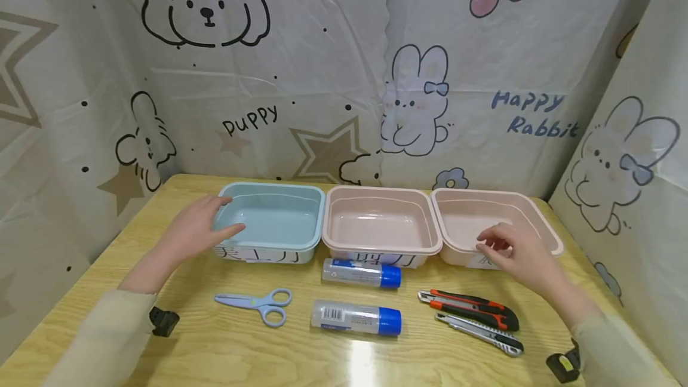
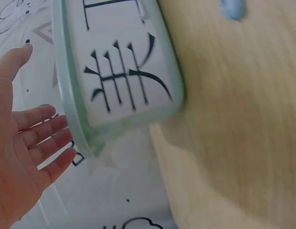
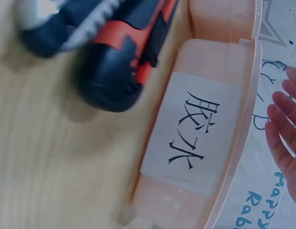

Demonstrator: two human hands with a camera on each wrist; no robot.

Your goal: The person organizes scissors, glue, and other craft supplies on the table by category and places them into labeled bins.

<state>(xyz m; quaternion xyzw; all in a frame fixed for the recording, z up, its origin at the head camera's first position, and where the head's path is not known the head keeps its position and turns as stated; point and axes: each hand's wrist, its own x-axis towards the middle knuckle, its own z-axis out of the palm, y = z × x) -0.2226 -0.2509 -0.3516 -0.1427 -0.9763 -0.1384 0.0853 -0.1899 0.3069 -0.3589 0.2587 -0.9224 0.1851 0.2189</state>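
Observation:
My left hand (image 1: 196,227) is at the left end of a light blue bin (image 1: 269,187), thumb and fingers spread and holding nothing. In the left wrist view its fingers lie beside the bin's rim; whether they touch it I cannot tell. My right hand (image 1: 518,252) hovers at the front of the right pink bin (image 1: 448,220), its fingers loosely bent with nothing in them. Below that hand lie a red and black utility knife (image 1: 473,308) and a silver utility knife (image 1: 481,333), side by side.
Between the outer bins stands another pink bin (image 1: 383,251). Two glue bottles with blue caps, a rear one (image 1: 360,272) and a front one (image 1: 355,318), lie before it. Light blue scissors (image 1: 255,302) lie at left. A printed curtain (image 1: 322,76) hangs behind the table (image 1: 215,357).

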